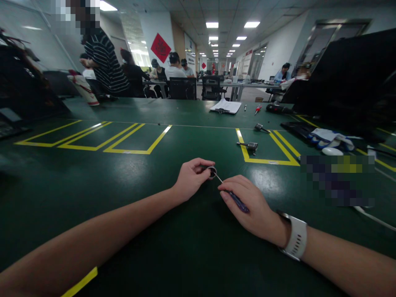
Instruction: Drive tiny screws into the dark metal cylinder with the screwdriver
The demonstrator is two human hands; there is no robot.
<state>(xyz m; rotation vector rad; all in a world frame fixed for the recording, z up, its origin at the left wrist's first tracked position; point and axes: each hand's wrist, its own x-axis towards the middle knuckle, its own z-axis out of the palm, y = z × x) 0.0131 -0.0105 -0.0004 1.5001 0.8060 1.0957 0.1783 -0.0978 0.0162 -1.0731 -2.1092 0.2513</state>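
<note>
My left hand [191,178] pinches a small dark round part [212,171] just above the green table [130,181]. My right hand [251,207] is closed round a thin screwdriver with a dark blue handle [237,202]. Its metal tip reaches up-left into the round part. Both hands are close together at the table's middle. A white watch [296,240] sits on my right wrist.
Yellow tape boxes [102,140] mark the table. Small metal tools [250,145] lie inside a box ahead right, with another metal tool [261,128] behind them. A clipboard with papers [225,106], a red screwdriver [258,109], gloves [331,138] and a dark monitor [349,78] are further off. People stand and sit beyond.
</note>
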